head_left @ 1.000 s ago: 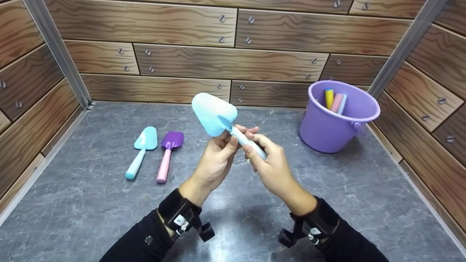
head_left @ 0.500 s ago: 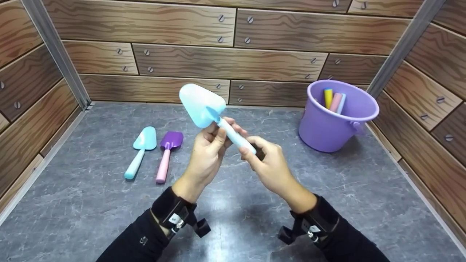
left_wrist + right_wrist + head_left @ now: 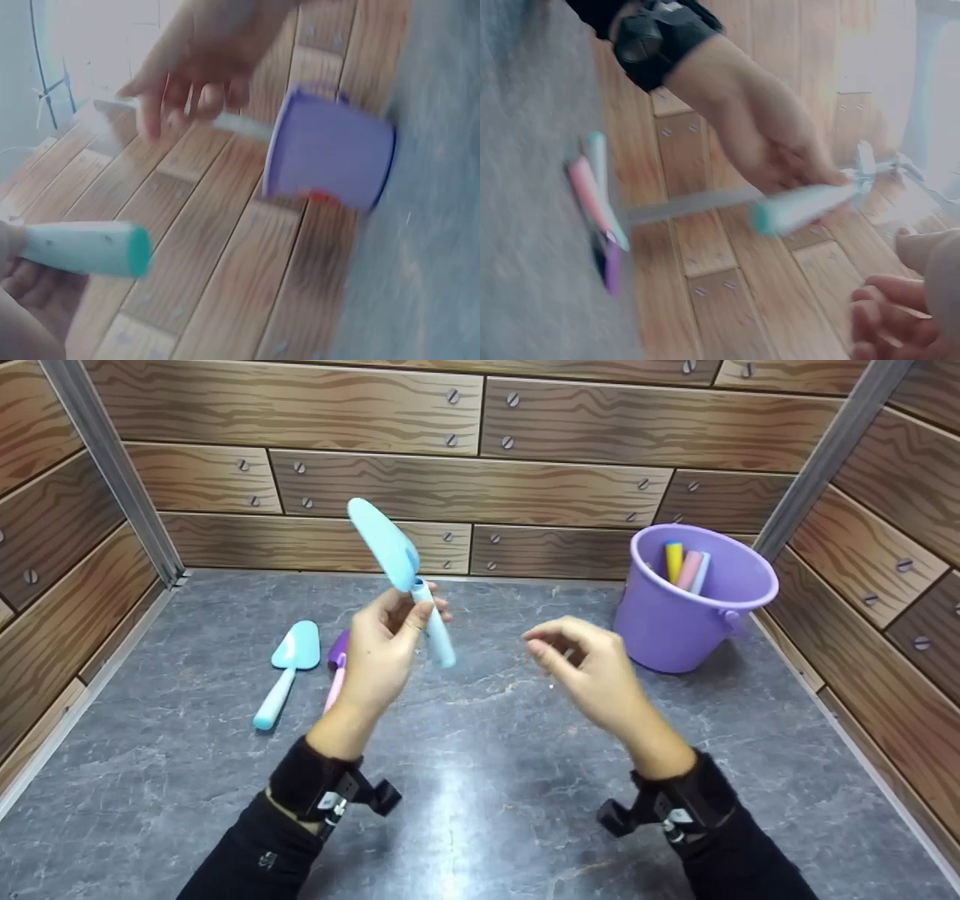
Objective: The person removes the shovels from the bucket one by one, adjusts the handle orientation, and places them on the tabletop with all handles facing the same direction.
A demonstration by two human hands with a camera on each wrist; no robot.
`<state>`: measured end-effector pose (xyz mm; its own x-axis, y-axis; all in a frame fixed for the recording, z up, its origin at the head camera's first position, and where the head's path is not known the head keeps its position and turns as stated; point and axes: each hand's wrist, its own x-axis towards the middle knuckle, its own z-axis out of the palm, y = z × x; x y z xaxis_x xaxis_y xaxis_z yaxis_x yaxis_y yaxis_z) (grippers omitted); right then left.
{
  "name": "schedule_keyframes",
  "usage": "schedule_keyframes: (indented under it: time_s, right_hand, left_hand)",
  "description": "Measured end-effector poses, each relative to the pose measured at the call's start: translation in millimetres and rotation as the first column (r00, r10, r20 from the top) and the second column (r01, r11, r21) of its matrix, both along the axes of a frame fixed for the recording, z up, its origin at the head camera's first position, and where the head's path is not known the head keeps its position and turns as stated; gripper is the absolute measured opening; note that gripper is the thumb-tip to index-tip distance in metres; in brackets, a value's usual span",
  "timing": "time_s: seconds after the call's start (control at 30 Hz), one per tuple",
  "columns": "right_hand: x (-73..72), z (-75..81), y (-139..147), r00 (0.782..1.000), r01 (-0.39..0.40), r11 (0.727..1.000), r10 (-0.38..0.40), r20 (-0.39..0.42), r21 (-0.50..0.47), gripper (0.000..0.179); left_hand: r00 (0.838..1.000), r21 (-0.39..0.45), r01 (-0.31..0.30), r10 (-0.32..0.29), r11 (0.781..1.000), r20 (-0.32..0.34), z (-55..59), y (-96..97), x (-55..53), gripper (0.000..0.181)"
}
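Note:
A light blue toy trowel [image 3: 433, 630] is raised off the floor, its handle held between the thumb and fingers of my left hand [image 3: 382, 645]. Its blade points up and away to the left; the handle's end sticks out below the thumb. My right hand [image 3: 589, 667] hovers to the right, apart from the trowel, with loosely bent fingers and nothing in them. On the floor at left lies another light blue trowel [image 3: 296, 649]. Beside it is a purple shovel with a pink handle [image 3: 335, 684], partly hidden behind my left hand.
A purple bucket [image 3: 675, 630] stands at the back right. Yellow, pink and light blue handles [image 3: 686, 566] stick up inside it. Wood-print walls [image 3: 375, 484] close off the back and both sides of the grey floor [image 3: 510, 780].
My right hand has let go of the handle's end and drawn back right. The left hand has carried the trowel left and turned it, so the blade now shows edge-on.

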<state>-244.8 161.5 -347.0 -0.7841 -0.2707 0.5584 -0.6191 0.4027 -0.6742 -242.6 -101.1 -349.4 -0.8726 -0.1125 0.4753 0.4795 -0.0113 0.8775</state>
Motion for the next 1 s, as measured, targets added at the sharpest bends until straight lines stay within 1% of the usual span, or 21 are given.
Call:
schedule_keyframes:
  time_s: [0.03,0.07,0.1,0.13,0.2,0.27,0.4,0.57,0.63,0.7,0.8,0.83,0.9,1.0]
  right_hand:
    - [-1.8,2.3,5,1.000,0.017,1.000,-0.016,-0.023,0.010,0.010]
    - [-3.5,4.4,9,0.998,0.038,0.999,-0.037,-0.052,0.023,0.010]
    - [-5.6,5.9,14,0.995,0.064,0.997,-0.060,-0.084,0.035,0.010]
    - [-7.4,7.5,18,0.990,0.088,0.995,-0.082,-0.114,0.043,0.009]
    - [-10.7,10.4,26,0.978,0.142,0.988,-0.132,-0.164,0.054,0.010]
    - [-12.5,13.1,32,0.969,0.182,0.981,-0.168,-0.181,0.066,0.011]
    - [-15.3,15.3,40,0.968,0.207,0.975,-0.191,-0.160,0.086,0.013]
    - [-17.6,14.3,41,0.972,0.203,0.973,-0.187,-0.140,0.110,0.011]
    - [-17.3,14.6,40,0.975,0.196,0.974,-0.182,-0.128,0.114,0.011]
    - [-17.0,14.9,40,0.977,0.192,0.974,-0.178,-0.115,0.121,0.012]
    - [-16.9,15.5,41,0.979,0.193,0.971,-0.181,-0.094,0.140,0.013]
    - [-16.8,16.1,42,0.979,0.195,0.969,-0.184,-0.085,0.153,0.014]
    - [-16.4,17.9,44,0.980,0.198,0.961,-0.191,-0.056,0.196,0.017]
    - [-15.9,20.7,47,0.980,0.186,0.934,-0.200,0.016,0.306,0.029]
  left_hand:
    - [0.999,-0.074,-0.041,0.042,0.996,0.002,0.4,-3.2,-1.4,0.022]
    - [0.997,-0.150,-0.082,0.083,0.985,0.001,0.3,-5.8,-2.7,0.022]
    - [0.993,-0.216,-0.113,0.116,0.970,0.003,-0.2,-7.9,-4.2,0.022]
    - [0.989,-0.281,-0.139,0.146,0.950,0.005,-1.1,-9.5,-5.7,0.020]
    - [0.984,-0.376,-0.163,0.180,0.912,0.009,-4.7,-11.4,-9.4,0.020]
    - [0.980,-0.443,-0.167,0.199,0.881,0.027,-10.0,-11.9,-13.4,0.020]
    - [0.969,-0.545,-0.151,0.231,0.825,0.082,-23.1,-13.0,-19.9,0.021]
    - [0.945,-0.660,-0.097,0.277,0.745,0.175,-40.9,-16.0,-28.1,0.023]
    - [0.928,-0.693,-0.064,0.298,0.718,0.223,-48.5,-17.4,-32.0,0.025]
    - [0.907,-0.720,-0.032,0.323,0.693,0.271,-56.1,-18.8,-36.1,0.026]
    - [0.877,-0.744,0.014,0.350,0.668,0.330,-65.8,-20.7,-40.6,0.027]
    - [0.872,-0.752,0.021,0.355,0.658,0.336,-68.9,-21.6,-42.2,0.030]
    - [0.871,-0.768,0.030,0.360,0.640,0.335,-76.1,-23.6,-46.1,0.039]
    - [0.885,-0.804,0.016,0.366,0.594,0.288,-99.7,-29.7,-60.9,0.053]
